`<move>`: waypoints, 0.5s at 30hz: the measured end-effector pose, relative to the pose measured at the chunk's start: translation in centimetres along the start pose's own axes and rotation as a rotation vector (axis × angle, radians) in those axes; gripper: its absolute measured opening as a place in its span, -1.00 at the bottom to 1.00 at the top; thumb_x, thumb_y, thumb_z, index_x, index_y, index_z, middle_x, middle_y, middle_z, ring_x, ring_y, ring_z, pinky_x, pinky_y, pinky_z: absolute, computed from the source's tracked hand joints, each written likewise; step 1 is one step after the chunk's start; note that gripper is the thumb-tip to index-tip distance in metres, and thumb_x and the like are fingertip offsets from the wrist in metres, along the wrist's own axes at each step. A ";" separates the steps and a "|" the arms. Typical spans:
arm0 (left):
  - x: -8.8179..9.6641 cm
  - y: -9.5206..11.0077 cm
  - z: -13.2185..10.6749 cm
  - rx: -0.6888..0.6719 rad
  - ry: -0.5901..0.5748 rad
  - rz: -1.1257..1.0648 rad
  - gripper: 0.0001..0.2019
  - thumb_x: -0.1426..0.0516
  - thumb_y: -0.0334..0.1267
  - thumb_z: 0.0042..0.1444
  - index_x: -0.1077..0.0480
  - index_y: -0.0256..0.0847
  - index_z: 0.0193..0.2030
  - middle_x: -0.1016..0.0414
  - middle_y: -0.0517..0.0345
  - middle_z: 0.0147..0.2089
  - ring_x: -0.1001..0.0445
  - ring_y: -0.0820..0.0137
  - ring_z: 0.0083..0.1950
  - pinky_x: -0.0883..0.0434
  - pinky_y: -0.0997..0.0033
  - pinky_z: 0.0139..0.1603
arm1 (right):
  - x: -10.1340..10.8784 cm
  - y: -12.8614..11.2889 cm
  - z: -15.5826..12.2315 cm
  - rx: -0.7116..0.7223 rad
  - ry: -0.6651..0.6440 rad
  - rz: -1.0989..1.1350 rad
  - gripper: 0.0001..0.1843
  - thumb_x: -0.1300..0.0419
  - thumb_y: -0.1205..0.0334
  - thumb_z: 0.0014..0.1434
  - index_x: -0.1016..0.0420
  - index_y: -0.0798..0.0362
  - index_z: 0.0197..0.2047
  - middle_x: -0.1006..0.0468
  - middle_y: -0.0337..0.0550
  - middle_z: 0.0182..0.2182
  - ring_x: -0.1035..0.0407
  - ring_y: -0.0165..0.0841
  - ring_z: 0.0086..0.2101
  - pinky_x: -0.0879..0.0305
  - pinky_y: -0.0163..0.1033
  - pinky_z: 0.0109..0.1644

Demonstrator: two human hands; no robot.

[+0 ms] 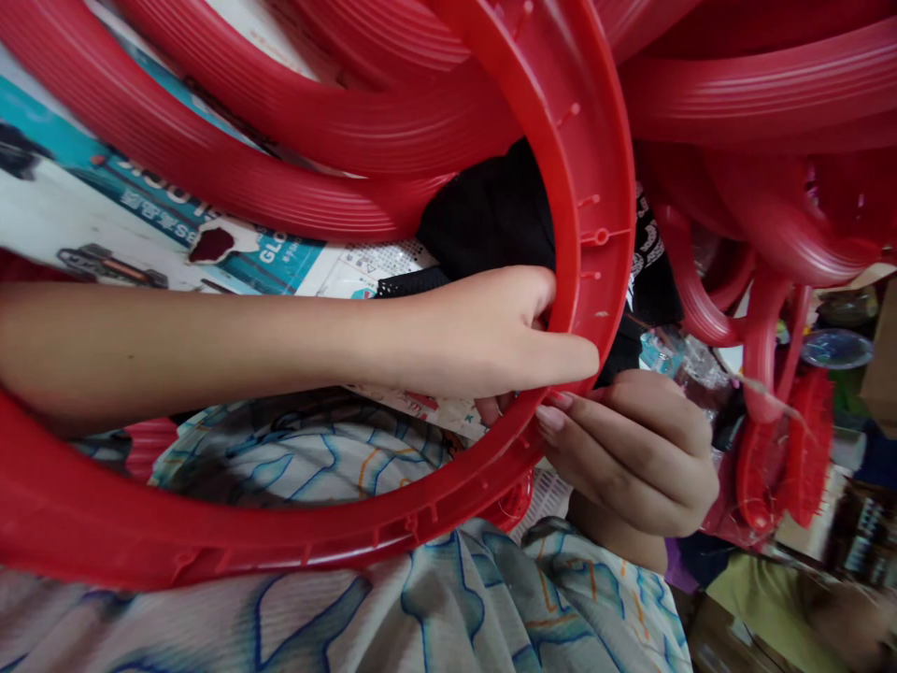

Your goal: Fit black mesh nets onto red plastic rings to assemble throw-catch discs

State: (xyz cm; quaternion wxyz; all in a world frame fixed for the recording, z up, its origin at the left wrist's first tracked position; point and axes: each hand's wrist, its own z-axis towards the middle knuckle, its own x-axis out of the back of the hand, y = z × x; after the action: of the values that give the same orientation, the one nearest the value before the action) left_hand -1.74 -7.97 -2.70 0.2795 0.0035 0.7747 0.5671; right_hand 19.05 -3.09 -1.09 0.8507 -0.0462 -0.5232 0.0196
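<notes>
A large red plastic ring (595, 140) fills the view, close to the camera. My left hand (491, 327) reaches through it and grips its rim, thumb on the outer face. My right hand (631, 449) is curled just below, fingers pinched against the same rim's lower edge beside a black mesh cloth (491, 215). Whether the right fingers hold anything besides the rim is hidden.
More red plastic rings (315, 131) are piled behind and above. Printed cardboard (140, 206) lies under them. Smaller red plastic parts (777, 458) hang at the right. My patterned garment (420, 598) covers the bottom. Cluttered boxes sit at the far right.
</notes>
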 end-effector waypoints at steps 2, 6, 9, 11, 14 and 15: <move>0.0 0.0 0.0 -0.005 -0.001 -0.009 -0.90 0.00 -0.32 0.03 -0.23 -0.22 -0.48 -0.31 0.28 -0.52 -0.35 0.57 -0.53 -0.34 0.63 -0.57 | -0.1 0.1 0.2 0.093 0.039 -0.045 -0.74 -0.27 0.50 0.10 -0.57 0.03 -0.15 -0.64 -0.27 -0.18 -0.48 -0.36 -0.28 -0.48 -0.21 -0.26; 0.0 0.0 -0.1 0.005 -0.008 -0.024 -0.91 0.00 -0.32 0.03 -0.25 -0.22 -0.46 -0.34 0.27 -0.50 -0.35 0.56 -0.53 -0.34 0.60 -0.55 | -0.1 0.1 0.9 0.072 0.032 0.000 -0.79 -0.22 0.50 0.14 -0.57 0.09 -0.17 -0.65 -0.20 -0.28 -0.48 -0.35 -0.35 -0.51 -0.18 -0.29; 0.0 0.0 -0.1 0.009 0.003 -0.027 -0.92 -0.01 -0.32 0.03 -0.25 -0.22 -0.45 -0.34 0.28 -0.50 -0.34 0.58 -0.54 -0.32 0.62 -0.55 | -0.2 0.1 1.0 0.075 0.022 0.009 -0.82 -0.21 0.50 0.16 -0.56 0.12 -0.18 -0.65 -0.16 -0.30 -0.47 -0.36 -0.37 -0.49 -0.18 -0.30; 0.0 0.0 -0.1 0.002 0.003 -0.031 -0.92 -0.01 -0.33 0.03 -0.25 -0.22 -0.46 -0.34 0.28 -0.50 -0.33 0.59 -0.54 -0.32 0.64 -0.56 | -0.2 0.2 0.8 0.097 0.050 -0.009 -0.82 -0.25 0.49 0.13 -0.57 0.16 -0.17 -0.64 -0.13 -0.26 -0.46 -0.34 -0.36 -0.47 -0.18 -0.31; 0.0 0.0 -0.1 -0.016 -0.010 -0.051 -0.91 0.00 -0.34 0.04 -0.24 -0.22 -0.47 -0.31 0.29 -0.52 -0.33 0.59 -0.55 -0.32 0.66 -0.59 | -0.5 0.2 0.5 0.083 0.095 -0.015 -0.83 -0.26 0.45 0.12 -0.59 0.19 -0.18 -0.62 -0.09 -0.22 -0.44 -0.29 -0.30 -0.47 -0.13 -0.26; -0.1 0.0 -0.1 -0.019 -0.012 -0.059 -0.90 0.00 -0.34 0.04 -0.24 -0.22 -0.47 -0.30 0.29 -0.52 -0.34 0.59 -0.55 -0.32 0.66 -0.60 | -0.6 0.2 0.4 0.078 0.111 -0.019 -0.85 -0.25 0.43 0.13 -0.59 0.19 -0.19 -0.62 -0.09 -0.21 -0.44 -0.28 -0.28 -0.47 -0.12 -0.24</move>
State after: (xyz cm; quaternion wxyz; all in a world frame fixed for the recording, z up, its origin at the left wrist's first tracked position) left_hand -1.74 -8.09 -2.67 0.3007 -0.0185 0.7675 0.5659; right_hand 18.41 -2.93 -1.42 0.8797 -0.0093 -0.4745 0.0294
